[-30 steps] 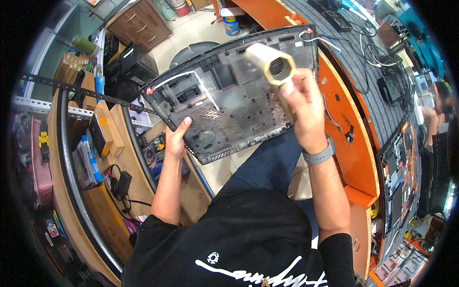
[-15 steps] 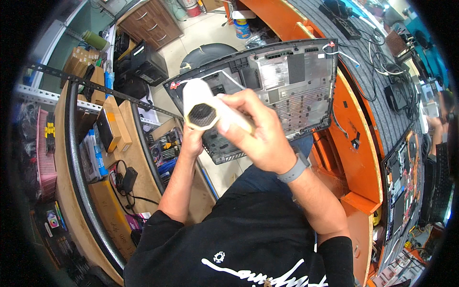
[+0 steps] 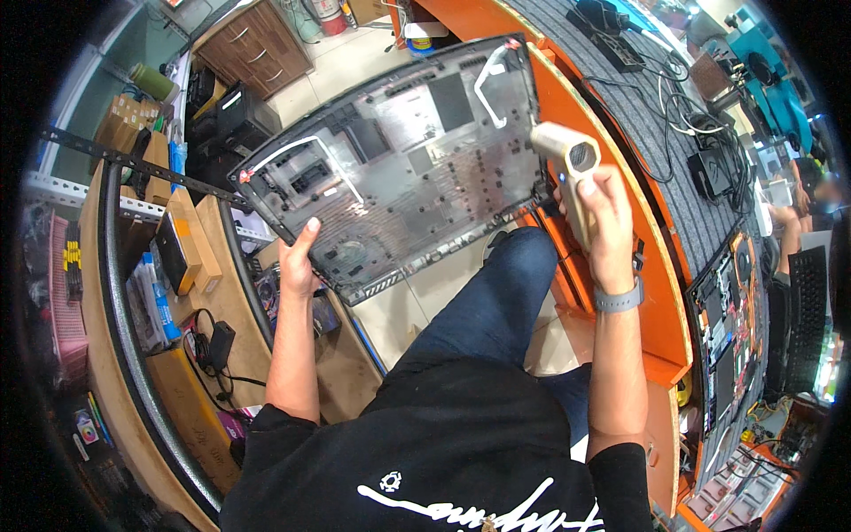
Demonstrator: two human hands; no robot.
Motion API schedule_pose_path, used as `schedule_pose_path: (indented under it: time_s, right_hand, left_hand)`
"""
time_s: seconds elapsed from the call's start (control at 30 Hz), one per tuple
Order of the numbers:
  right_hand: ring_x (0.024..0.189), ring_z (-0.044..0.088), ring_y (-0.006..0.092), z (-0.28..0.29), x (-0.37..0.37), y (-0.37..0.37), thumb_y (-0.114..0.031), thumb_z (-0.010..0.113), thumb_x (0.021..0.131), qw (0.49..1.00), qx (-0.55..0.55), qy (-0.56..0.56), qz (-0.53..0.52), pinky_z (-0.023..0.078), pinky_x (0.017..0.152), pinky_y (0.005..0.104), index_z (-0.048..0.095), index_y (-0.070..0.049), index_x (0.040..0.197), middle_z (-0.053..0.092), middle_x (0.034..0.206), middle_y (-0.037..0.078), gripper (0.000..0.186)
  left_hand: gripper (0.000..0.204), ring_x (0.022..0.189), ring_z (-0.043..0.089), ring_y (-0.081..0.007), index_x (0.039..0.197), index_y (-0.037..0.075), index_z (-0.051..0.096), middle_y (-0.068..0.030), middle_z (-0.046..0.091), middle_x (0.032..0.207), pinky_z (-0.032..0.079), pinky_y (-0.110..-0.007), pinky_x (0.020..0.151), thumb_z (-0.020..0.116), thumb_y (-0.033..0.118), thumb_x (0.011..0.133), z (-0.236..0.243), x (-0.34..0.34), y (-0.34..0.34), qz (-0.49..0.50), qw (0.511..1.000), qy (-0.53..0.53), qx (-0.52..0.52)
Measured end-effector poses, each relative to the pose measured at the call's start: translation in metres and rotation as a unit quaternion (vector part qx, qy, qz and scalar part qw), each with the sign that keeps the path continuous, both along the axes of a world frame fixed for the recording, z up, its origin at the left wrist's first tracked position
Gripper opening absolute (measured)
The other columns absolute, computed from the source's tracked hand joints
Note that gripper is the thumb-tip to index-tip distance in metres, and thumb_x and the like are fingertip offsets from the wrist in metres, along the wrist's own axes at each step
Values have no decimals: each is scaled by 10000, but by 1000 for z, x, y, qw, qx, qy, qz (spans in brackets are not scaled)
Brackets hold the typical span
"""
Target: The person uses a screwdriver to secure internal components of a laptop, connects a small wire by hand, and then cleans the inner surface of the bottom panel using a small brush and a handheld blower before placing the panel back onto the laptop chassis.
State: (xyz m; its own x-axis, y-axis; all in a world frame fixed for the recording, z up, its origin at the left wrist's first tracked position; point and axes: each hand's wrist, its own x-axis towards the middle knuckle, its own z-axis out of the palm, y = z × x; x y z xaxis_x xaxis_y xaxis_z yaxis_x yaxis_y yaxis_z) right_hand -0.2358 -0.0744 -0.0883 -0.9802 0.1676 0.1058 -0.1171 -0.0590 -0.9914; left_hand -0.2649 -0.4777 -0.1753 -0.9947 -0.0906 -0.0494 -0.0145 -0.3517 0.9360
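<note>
A laptop bottom cover (image 3: pixel 417 160), black-rimmed with its grey inner side facing up, is held tilted above my knees. My left hand (image 3: pixel 300 266) grips its near left corner, thumb on the inner face. White cables (image 3: pixel 341 168) and small red pieces lie near its far corners. My right hand (image 3: pixel 607 222) is closed around the handle of a cream, pistol-shaped handheld blower (image 3: pixel 567 146) with a dark mesh at its rear end. The blower is beside the cover's right edge, its nozzle pointing left toward it.
An orange workbench (image 3: pixel 660 284) with a grey ribbed mat (image 3: pixel 612 97) runs along my right. On it lie black adapters, cables and an opened laptop chassis (image 3: pixel 731 319). Shelves with boxes (image 3: pixel 191 244) stand at left. Another person's arm (image 3: pixel 784 239) shows at far right.
The blower has moved right, from above the cover's near left part to its right edge. The cover has shifted left and tilted, with my left hand still on it.
</note>
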Motion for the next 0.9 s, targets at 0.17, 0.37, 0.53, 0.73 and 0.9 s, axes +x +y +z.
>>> schedule_pose_path:
  time_s: [0.17,0.37,0.53,0.73,0.9]
  right_hand:
    - [869,606,108,-49,26,6,-207,586,1010,997,-32,-57,36,489,775,273,557,-49,1090,653,984,54,179]
    - [842,611,122,-54,37,-11,-239,543,1026,986,-128,-108,8,505,736,275,536,-63,1083,665,992,69,185]
    - [915,551,76,-58,57,-41,-232,657,987,976,-53,-106,185,459,829,255,567,-28,1118,616,1019,18,258]
    - [1066,584,113,-32,65,-60,-218,677,964,973,-2,-89,215,461,936,280,585,-4,1163,648,1118,59,306]
    - [892,587,104,-14,48,-43,-182,573,992,987,-111,-68,90,492,792,282,534,-46,1105,609,1002,30,181]
  left_hand:
    - [483,1116,630,-239,1364,-4,509,-119,627,1267,516,-376,960,679,179,950,-5,-8,-7,38,999,8,-1]
    - [475,1128,629,-252,1370,0,509,-123,625,1274,520,-390,972,667,172,956,-9,-9,-14,39,999,6,27]
    - [472,1139,625,-254,1376,-2,505,-127,621,1282,515,-392,983,652,164,959,-8,-9,-2,33,998,10,50]
    - [460,1131,628,-256,1371,-3,513,-130,627,1269,516,-397,978,643,168,964,-6,-9,7,50,997,14,58]
    - [431,1116,644,-258,1352,-5,531,-128,641,1260,521,-400,977,633,172,973,3,-7,12,41,995,31,86]
